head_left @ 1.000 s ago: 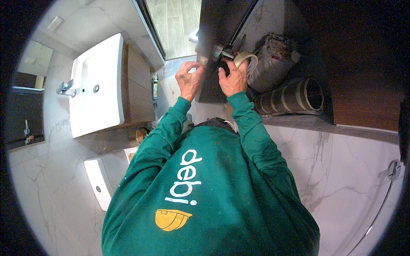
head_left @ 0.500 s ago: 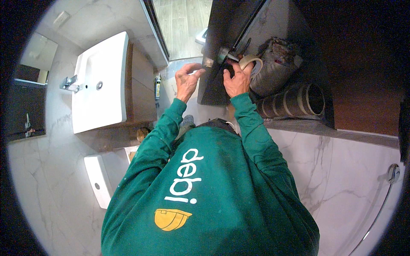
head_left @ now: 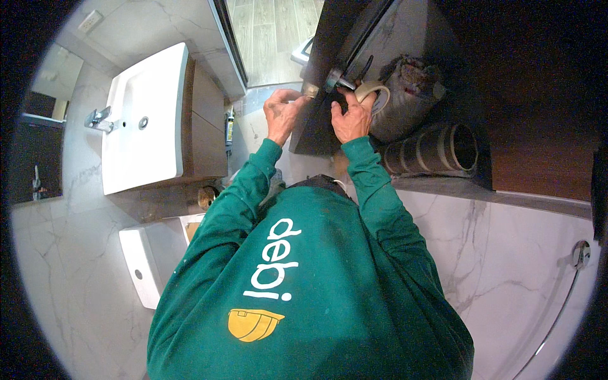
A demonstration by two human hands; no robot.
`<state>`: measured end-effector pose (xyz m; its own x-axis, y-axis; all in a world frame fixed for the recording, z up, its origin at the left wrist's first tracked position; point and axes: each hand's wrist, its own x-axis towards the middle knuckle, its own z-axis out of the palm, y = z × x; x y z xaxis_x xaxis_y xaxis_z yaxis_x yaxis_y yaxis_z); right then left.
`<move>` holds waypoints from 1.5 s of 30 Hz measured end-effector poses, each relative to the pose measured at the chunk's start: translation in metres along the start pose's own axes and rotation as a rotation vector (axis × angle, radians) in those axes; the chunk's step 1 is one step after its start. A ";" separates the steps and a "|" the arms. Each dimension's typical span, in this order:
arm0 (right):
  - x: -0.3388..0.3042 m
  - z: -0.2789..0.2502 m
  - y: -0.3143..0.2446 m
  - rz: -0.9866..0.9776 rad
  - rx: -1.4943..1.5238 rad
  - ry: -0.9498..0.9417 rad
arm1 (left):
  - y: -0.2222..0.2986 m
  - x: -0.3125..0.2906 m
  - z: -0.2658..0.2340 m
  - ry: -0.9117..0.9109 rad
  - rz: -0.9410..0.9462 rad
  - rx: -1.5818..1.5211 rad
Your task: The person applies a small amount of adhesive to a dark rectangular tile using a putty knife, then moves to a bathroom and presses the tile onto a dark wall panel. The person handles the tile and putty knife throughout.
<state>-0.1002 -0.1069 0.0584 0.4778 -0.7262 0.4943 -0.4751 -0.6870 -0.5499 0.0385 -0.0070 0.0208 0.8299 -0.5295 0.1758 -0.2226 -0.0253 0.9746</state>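
Observation:
My left hand (head_left: 283, 115) reaches the edge of the dark door (head_left: 315, 130), its thumb and fingers drawn together. Their tips touch a small tan patch (head_left: 310, 90) that looks like tape on that edge; whether anything is pinched between them is too small to see. On the other side of the door, my right hand (head_left: 352, 120) holds a roll of masking tape (head_left: 381, 90), its ring around the fingers. Just beyond these fingers sits the metal door handle (head_left: 340, 80). Part of the right fingers is hidden by the roll and shadow.
Right of the door lie a bulky grey sack (head_left: 405, 104) and a dark tube with light bands (head_left: 434, 152). A white washbasin (head_left: 142, 152) on a cabinet stands left. Near it is a sealant cartridge (head_left: 229, 130). A white toilet tank (head_left: 140, 269) is at lower left.
My left hand has moved slightly up and right, bringing its fingertips onto the tan patch at the door edge. The right hand with the tape roll has stayed nearly in place.

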 end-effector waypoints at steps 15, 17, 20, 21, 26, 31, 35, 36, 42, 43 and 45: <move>0.001 -0.003 -0.001 -0.092 -0.012 0.022 | -0.005 -0.004 0.001 0.002 -0.148 -0.152; 0.005 -0.011 -0.007 -0.099 0.012 -0.012 | -0.006 -0.004 0.005 0.027 -0.127 -0.143; 0.012 -0.023 -0.020 -0.175 -0.202 0.011 | -0.002 0.000 0.005 0.043 -0.110 -0.140; 0.014 -0.026 -0.022 -0.236 -0.296 0.022 | -0.001 0.000 0.004 0.023 -0.143 -0.192; 0.035 -0.024 -0.023 -0.418 -0.452 -0.184 | 0.000 -0.004 0.002 0.053 -0.201 -0.345; 0.035 -0.019 -0.010 -0.446 -0.535 -0.143 | -0.011 -0.015 0.016 0.144 -0.133 -0.391; 0.036 -0.017 -0.005 -0.442 -0.509 -0.148 | -0.015 -0.010 0.026 0.182 -0.098 -0.422; 0.036 -0.017 -0.005 -0.420 -0.504 -0.165 | -0.015 -0.009 0.027 0.183 -0.127 -0.409; 0.042 -0.016 0.000 -0.428 -0.500 -0.106 | -0.014 -0.018 0.034 0.404 -0.108 -0.466; 0.043 -0.017 0.002 -0.388 -0.461 -0.135 | -0.013 -0.023 0.037 0.394 -0.143 -0.461; 0.046 -0.018 0.007 -0.334 -0.378 -0.167 | -0.012 -0.035 0.045 0.393 -0.190 -0.415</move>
<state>-0.0946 -0.1453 0.0894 0.7452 -0.4729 0.4702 -0.4951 -0.8647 -0.0849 -0.0113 -0.0263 -0.0034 0.9801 -0.1933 -0.0456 0.1007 0.2860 0.9529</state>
